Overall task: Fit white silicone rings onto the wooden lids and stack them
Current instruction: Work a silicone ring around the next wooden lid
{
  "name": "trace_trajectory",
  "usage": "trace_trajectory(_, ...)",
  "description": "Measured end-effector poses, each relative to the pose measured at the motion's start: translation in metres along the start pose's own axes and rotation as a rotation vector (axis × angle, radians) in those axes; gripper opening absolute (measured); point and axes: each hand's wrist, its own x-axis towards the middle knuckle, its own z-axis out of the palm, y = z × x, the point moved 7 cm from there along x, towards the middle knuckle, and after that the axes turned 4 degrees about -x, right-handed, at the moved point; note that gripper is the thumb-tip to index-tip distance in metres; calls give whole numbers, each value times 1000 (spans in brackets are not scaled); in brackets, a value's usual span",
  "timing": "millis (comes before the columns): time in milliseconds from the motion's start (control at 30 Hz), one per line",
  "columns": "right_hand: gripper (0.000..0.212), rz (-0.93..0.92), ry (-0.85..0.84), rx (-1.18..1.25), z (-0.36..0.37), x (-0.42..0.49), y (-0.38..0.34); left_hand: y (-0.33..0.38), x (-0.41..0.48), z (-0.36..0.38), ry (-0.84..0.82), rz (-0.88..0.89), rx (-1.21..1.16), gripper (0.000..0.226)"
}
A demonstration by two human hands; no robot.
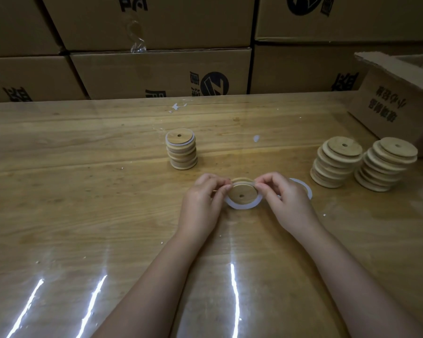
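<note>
White ring (242, 205); tan lids (242, 192); brown boxes (161, 71) w/ black print.

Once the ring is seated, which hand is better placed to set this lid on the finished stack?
Left hand, probably: the finished stack stands beyond it; the right hand sits farther, near the unfitted stacks.

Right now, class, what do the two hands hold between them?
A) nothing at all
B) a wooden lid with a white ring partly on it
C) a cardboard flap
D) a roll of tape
B: the left hand and the right hand pinch a wooden lid at its sides, and a white ring loops loosely round the lid's near edge.
</note>
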Motion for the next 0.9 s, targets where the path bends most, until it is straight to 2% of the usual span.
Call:
trace_trajectory(333,21,54,-28,95,0,-1,8,-5,0,0,-62,0,-17,6)
trace_trajectory(900,17,74,-90,136,4,1,20,-16,0,1,-100,-85,-57,8)
